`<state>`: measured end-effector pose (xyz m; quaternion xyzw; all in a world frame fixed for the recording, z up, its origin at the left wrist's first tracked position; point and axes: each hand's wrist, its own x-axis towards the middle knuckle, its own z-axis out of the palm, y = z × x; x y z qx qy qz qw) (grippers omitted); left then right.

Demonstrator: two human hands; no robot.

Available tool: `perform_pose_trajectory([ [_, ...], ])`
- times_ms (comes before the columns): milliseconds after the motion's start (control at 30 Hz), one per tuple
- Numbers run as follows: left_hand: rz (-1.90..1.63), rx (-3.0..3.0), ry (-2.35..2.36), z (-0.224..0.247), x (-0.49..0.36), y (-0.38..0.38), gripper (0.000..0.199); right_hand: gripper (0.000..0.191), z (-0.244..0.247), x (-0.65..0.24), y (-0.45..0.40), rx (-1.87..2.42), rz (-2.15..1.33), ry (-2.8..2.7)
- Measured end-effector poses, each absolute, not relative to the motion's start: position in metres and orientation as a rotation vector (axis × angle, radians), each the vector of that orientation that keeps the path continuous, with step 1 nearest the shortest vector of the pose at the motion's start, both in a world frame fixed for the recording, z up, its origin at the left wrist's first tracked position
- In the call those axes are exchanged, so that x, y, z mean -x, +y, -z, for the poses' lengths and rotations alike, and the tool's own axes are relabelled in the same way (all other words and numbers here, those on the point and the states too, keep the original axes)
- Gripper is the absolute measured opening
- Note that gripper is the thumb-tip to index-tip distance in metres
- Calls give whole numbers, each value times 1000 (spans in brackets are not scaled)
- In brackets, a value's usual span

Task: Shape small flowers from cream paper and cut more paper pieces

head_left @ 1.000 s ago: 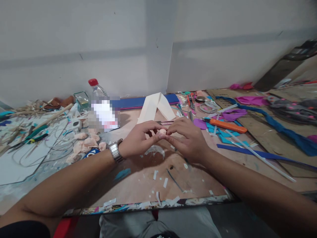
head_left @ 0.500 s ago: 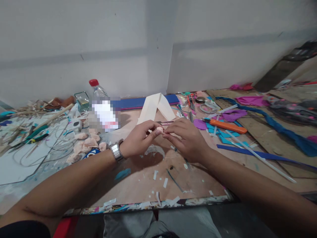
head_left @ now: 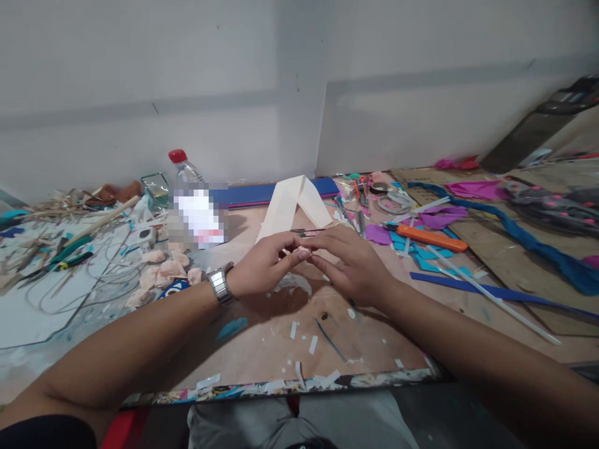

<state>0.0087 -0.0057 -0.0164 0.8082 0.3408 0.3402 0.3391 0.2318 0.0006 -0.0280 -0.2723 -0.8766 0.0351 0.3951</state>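
Note:
Both hands meet over the middle of the table, fingertips pinched around a small peach-coloured piece [head_left: 305,251], apparently crumpled paper, mostly hidden by the fingers. My left hand [head_left: 266,263], with a metal watch at its wrist, is closed on the piece from the left. From the right, my right hand [head_left: 352,265] is closed on it too. Just behind the fingers lies a thin dark tool [head_left: 309,232], perhaps scissors or tweezers, partly hidden. A folded cream paper strip [head_left: 283,202] stands beyond the hands. Several similar peach crumpled pieces [head_left: 163,274] lie left of my left wrist.
An orange utility knife [head_left: 427,237] rests on blue and purple scraps at the right. Behind the hands is a long blue box [head_left: 253,194], beside a red-capped bottle [head_left: 180,163]. Green-handled pliers [head_left: 70,249], sticks and a cable clutter the left. Paper bits lie near the front edge.
The right fingers have moved slightly left and closed further over the peach piece, which shows less now. The left hand has barely shifted.

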Motion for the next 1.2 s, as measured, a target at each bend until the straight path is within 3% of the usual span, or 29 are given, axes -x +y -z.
perform_pose_trajectory([
  [667,-890,-1932,981,13,-8,-8,33,16,27,-232,-3,702,-97,-2169],
  [1200,-758,-1406,919,13,-6,-1,41,16,30,-233,-3,659,-50,-2109],
])
